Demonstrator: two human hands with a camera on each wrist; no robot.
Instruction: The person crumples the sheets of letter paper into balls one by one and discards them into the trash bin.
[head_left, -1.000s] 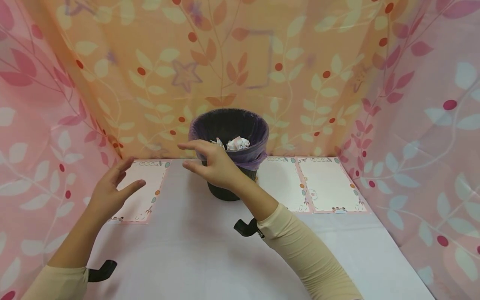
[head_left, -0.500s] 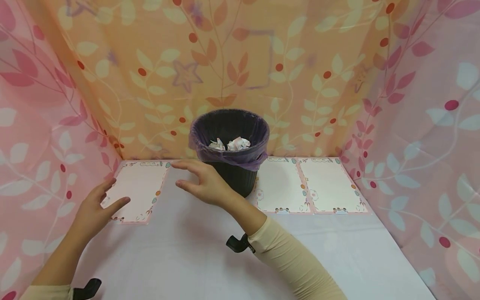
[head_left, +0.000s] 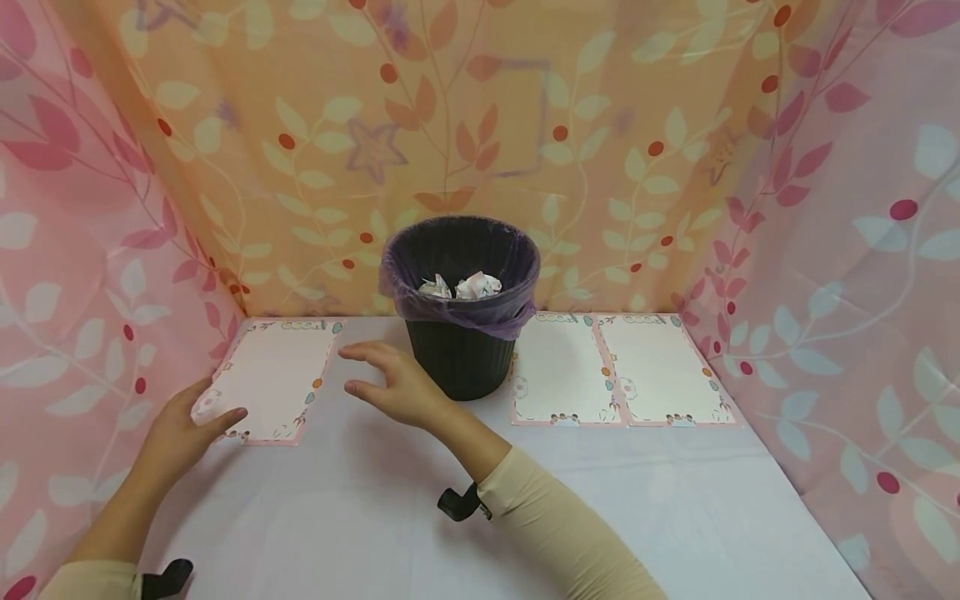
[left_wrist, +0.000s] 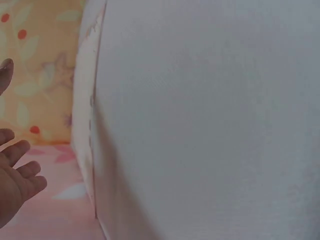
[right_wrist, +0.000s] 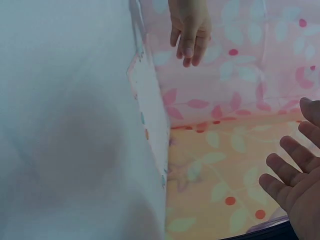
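Observation:
My left hand (head_left: 176, 433) hovers by the near left edge of a sheet of decorated paper (head_left: 270, 379), thumb and fingers spread, holding nothing. That sheet lies flat at the left, white with a pink patterned border. My right hand (head_left: 397, 387) is in the air between this sheet and the trash can, fingers apart and nothing in them. The black trash can (head_left: 461, 358) has a purple bag (head_left: 487, 317) folded over its rim. Inside it are crumpled papers (head_left: 478, 286). In the right wrist view the left hand (right_wrist: 190, 32) shows above the paper (right_wrist: 150, 100).
Two more decorated sheets lie side by side to the right of the can: a nearer one (head_left: 562, 375) and a farther one (head_left: 663, 371). A white cloth (head_left: 360, 533) covers the table. Patterned curtains (head_left: 615, 200) close off the back and both sides.
Both hands have moved down toward me and to the left. My right hand has come away from in front of the trash can; the left is now at the paper's near left edge.

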